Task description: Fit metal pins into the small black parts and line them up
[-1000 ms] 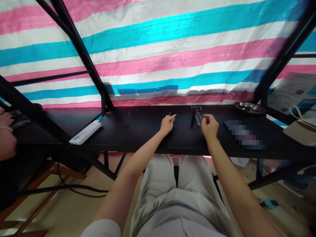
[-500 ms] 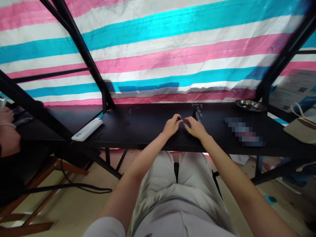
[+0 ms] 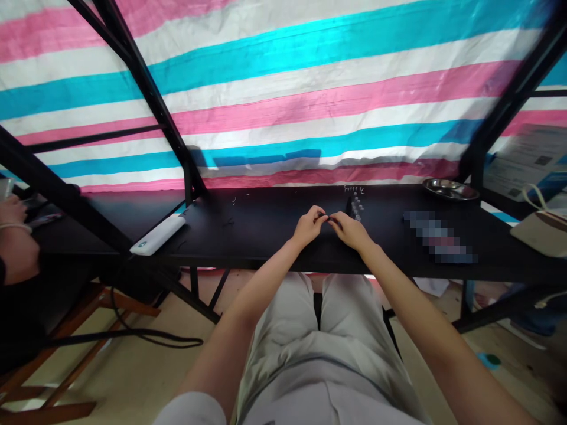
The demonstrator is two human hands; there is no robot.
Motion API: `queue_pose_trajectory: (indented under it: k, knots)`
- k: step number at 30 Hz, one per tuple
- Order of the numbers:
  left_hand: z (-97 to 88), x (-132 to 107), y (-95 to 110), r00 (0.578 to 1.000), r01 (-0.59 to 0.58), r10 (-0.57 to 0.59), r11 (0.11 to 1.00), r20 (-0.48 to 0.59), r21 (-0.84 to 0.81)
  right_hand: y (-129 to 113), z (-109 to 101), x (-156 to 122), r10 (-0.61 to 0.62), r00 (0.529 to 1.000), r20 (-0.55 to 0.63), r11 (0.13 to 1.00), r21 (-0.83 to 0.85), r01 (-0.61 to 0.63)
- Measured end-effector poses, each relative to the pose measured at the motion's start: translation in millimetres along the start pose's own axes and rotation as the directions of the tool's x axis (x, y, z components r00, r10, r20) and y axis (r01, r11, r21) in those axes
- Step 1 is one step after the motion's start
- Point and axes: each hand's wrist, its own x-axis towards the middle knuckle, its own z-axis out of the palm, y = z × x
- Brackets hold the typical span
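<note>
My left hand (image 3: 309,225) and my right hand (image 3: 349,229) meet over the middle of the black table (image 3: 266,233). Both are pinched, fingertips touching around a tiny dark part (image 3: 328,219) that is too small to name. Just behind my right hand stands a short row of small clear-tipped pieces (image 3: 355,208) beside a thin dark stick. A few tiny light bits (image 3: 353,189) lie further back near the table's rear edge.
A white power bank (image 3: 158,234) lies at the table's left end. A metal dish (image 3: 450,189) sits at the back right, a blurred flat item (image 3: 440,237) in front of it. Another person's hand (image 3: 15,236) shows at far left. Black frame bars rise on both sides.
My right hand moved left from the row of small pieces and my left hand drew in, so both now meet pinched at the middle. The last half second shows almost no movement.
</note>
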Motion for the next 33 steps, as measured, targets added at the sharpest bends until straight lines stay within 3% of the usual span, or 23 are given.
queue_pose_trajectory:
  k: [11,17,33]
  knots:
    - [-1.1,-1.2,-0.1,0.998,-0.033,0.035,0.998,-0.042,0.054,1.5,-0.3,0.3,-0.006,0.998,-0.063,1.000,-0.031,0.004]
    - [-2.5,1.2,-1.4,0.987,-0.051,0.077,0.983,-0.141,0.175,-1.3,0.8,2.4,0.003,0.998,-0.062,0.999,-0.036,-0.005]
    - [-2.3,0.5,0.7,0.970,-0.013,0.074,0.967,-0.232,0.255,0.7,3.2,3.5,0.023,0.998,-0.061,0.999,-0.046,-0.026]
